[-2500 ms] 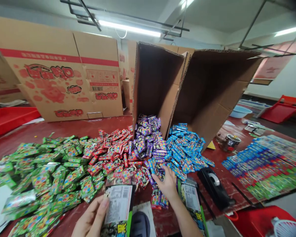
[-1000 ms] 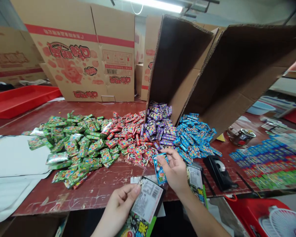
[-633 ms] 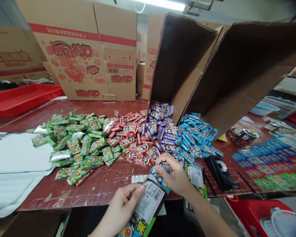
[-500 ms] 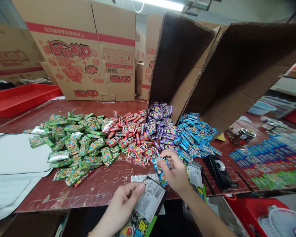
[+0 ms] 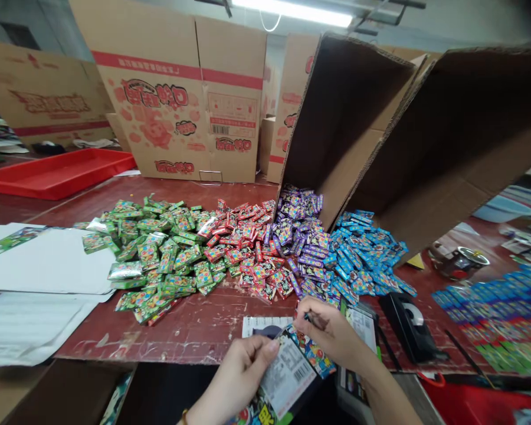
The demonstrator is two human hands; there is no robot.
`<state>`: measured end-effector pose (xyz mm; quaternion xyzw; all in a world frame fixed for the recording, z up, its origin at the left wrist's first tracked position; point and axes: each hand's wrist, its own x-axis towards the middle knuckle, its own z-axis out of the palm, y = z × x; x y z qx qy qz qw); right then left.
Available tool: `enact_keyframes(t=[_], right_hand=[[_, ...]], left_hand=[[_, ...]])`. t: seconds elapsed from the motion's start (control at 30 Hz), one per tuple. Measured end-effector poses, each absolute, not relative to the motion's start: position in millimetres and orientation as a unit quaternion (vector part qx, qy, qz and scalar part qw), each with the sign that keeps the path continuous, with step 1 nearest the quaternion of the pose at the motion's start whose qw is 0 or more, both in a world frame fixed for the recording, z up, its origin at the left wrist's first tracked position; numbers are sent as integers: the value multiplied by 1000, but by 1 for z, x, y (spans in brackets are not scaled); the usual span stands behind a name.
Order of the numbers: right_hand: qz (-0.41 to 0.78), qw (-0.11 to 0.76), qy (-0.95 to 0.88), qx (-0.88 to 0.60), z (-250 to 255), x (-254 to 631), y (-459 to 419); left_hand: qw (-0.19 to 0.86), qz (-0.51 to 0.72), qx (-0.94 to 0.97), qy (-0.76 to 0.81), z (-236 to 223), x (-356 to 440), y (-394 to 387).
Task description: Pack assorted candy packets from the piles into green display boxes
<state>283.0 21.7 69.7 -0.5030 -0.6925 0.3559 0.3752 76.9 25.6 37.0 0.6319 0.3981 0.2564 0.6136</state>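
My left hand (image 5: 239, 378) grips a printed pouch (image 5: 287, 375) with a barcode label, at the table's near edge. My right hand (image 5: 331, 333) pinches small candy packets (image 5: 315, 354) at the pouch's mouth; they sit partly inside it. Beyond my hands, piles of small packets lie side by side on the red table: green (image 5: 154, 254), red (image 5: 241, 245), purple (image 5: 298, 233) and blue (image 5: 363, 257).
Two open cardboard boxes (image 5: 380, 136) lean over the purple and blue piles. A black tape dispenser (image 5: 409, 324) sits right of my hands, rows of sorted packets (image 5: 500, 310) farther right. White sheets (image 5: 39, 277) lie left; a red tray (image 5: 57, 174) and printed cartons (image 5: 177, 106) stand behind.
My right hand came back from the blue and purple piles with packets and brought them to the pouch mouth. The view shifted left and lower.
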Motion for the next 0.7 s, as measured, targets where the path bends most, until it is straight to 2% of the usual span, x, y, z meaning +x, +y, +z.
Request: enact_keyframes(t=[0.2, 0.43, 0.7], right_hand=[[360, 386, -691, -493, 76, 280, 24], [299, 341, -741, -495, 91, 283, 25], [255, 357, -721, -537, 83, 285, 23]], left_hand=[[644, 258, 615, 375, 37, 74, 28], [653, 253, 603, 382, 48, 77, 24], [619, 252, 616, 416, 43, 76, 22]])
